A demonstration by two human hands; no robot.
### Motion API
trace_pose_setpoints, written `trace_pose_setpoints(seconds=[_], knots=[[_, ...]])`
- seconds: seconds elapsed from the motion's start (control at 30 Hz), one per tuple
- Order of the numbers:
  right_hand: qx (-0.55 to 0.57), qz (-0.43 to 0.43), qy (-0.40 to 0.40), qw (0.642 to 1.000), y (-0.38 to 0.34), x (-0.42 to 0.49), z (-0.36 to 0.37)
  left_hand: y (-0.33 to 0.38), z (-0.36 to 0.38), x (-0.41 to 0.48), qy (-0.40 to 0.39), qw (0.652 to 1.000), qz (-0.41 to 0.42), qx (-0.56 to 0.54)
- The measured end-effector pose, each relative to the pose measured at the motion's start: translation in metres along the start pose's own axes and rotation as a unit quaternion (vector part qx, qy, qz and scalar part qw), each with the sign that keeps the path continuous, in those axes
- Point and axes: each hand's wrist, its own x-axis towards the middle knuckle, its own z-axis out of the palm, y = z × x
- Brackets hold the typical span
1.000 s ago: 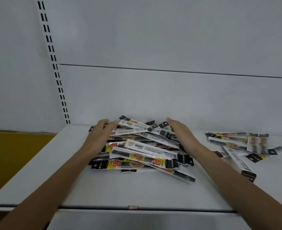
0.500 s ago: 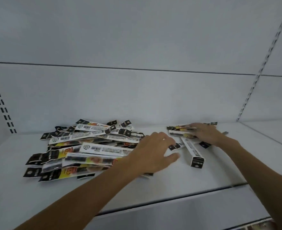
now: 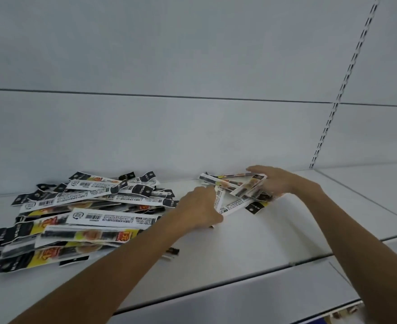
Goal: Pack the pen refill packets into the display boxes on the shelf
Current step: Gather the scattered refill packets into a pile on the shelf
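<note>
Lying pinched between left hand and right hand fingers: packet cluster.

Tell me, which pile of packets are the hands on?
The small right-hand cluster: the left hand and right hand both touch it. The big left pile lies untouched by either hand.
</note>
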Motion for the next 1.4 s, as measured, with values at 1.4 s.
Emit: trace_pose_setpoints(seconds=[1.4], knots=[[-0.073,-0.018,-0.076,0.994,0.028,-0.056,0.016,-0.122,-0.061,-0.057,0.216,0.976,0.037,-0.002]])
